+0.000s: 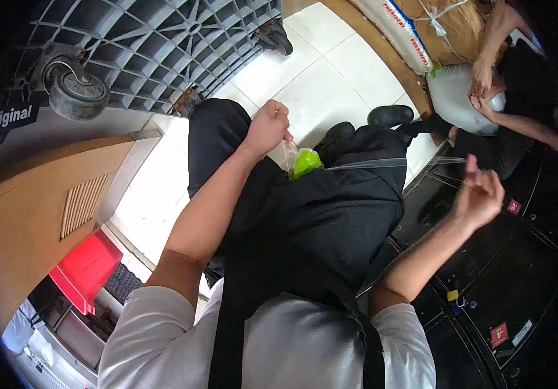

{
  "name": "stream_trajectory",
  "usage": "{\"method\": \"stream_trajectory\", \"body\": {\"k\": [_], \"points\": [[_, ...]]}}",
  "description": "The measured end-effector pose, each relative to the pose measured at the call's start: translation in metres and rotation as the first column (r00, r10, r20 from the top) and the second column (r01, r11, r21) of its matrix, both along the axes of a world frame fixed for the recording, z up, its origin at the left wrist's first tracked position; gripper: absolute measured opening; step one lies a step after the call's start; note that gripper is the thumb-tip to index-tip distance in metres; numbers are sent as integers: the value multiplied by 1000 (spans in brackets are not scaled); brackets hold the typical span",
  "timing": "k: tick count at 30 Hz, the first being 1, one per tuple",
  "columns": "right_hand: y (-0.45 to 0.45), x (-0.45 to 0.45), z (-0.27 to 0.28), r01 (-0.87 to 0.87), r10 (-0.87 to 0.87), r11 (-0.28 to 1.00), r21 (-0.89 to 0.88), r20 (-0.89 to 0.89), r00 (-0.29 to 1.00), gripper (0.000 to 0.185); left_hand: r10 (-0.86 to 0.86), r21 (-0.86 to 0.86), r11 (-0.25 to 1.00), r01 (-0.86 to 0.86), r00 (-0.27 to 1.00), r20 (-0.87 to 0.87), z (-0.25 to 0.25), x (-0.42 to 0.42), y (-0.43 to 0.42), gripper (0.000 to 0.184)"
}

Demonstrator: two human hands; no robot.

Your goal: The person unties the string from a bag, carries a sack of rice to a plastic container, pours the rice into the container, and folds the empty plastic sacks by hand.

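Note:
My left hand [268, 129] is closed, pinching the edge of a small clear plastic bag with something bright green [307, 163] in or on it, just above my lap. From the green part a thin clear plastic strip [382, 163] runs taut to the right. At its far end is my right hand [480, 200], raised beside my right knee with the fingers curled together around the strip. The right fingers are slightly blurred. Under the bag is my black apron [318, 220].
A grey plastic pallet-like panel with casters [79, 97] stands ahead on the left. Black lockers [519, 259] with red number tags are at my right. Another person's hands [483, 97] rest together at upper right, near printed sacks [408, 39]. A red bin [87, 269] is at left.

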State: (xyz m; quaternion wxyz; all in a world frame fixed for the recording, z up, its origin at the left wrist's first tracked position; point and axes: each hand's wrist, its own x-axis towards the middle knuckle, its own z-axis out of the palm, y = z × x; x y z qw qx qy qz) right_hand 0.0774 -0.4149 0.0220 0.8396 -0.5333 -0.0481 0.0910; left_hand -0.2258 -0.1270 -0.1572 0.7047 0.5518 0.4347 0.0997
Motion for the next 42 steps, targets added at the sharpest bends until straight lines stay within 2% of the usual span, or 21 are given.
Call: {"method": "stream_trajectory", "body": {"k": [4,5,6,8,9,11,13,17,19,21,24,25,27,28,31,32,34,35,37,39,42], "points": [[4,13,20,473,-320,868,-153,558,766,17,140,-41,990,-137,988,63,9,0,-1,16],[33,-20,22,413,-240,887,-208,557,795,14,110,-42,993,-108,993,53,9,0,-1,16],[53,-51,23,381,52,736,-559,608,792,11,38,-18,999,-37,998,52,8,1,0,17],[77,-88,-21,-38,505,658,-752,403,763,6,-74,-16,997,75,994,75,19,4,-1,21],[91,-115,-41,-255,717,441,-861,167,677,17,-186,-2,983,186,982,20,17,5,1,24],[106,-149,-77,-176,959,105,-979,52,280,47,-260,-49,964,261,965,21,26,6,-5,23],[112,-168,-111,-285,982,-159,-945,-183,57,48,-257,-32,965,259,965,61,27,6,-9,18],[122,-166,-94,-92,961,-272,-958,-275,29,34,-351,168,932,322,918,186,2,-3,-9,11],[127,-160,-73,15,861,-508,-861,-507,26,20,-459,333,848,412,885,74,7,-13,-6,18],[120,-155,-73,11,914,-404,-915,-404,-24,19,-624,480,538,693,711,-325,24,-21,-5,21],[122,-147,-72,-581,883,-460,-671,-277,-379,16,-635,414,449,792,609,-475,60,-28,-8,22],[120,-146,-70,-580,884,-458,-674,-275,-378,16,-635,323,392,861,507,-582,74,-29,-8,23],[120,-145,-63,-971,945,-106,-215,-326,-31,19,-632,343,355,869,494,-597,69,-39,-12,25],[120,-146,-73,-991,904,102,-89,-407,130,14,-630,355,324,877,480,-611,63,-43,-12,27],[125,-143,-82,-908,773,402,118,-576,267,9,-720,369,328,870,483,-499,40,-56,-12,31],[123,-137,-93,-911,782,394,118,-565,265,12,-693,361,350,864,499,-521,29,-58,-9,31],[127,-140,-94,-884,798,435,174,-530,288,13,-918,352,127,928,244,-313,16,-55,-5,22],[128,-139,-94,-865,822,439,242,-497,278,15,-911,340,137,930,253,-324,17,-55,-5,22],[129,-131,-81,-907,837,412,91,-431,337,21,-886,239,436,868,460,-54,31,-50,-7,23],[128,-110,-64,-879,934,322,352,-273,232,14,-875,203,424,883,457,-158,28,-43,-3,25],[113,-89,-28,-689,862,503,522,-359,358,13,-853,168,435,885,464,-238,21,-40,-5,25]]}}
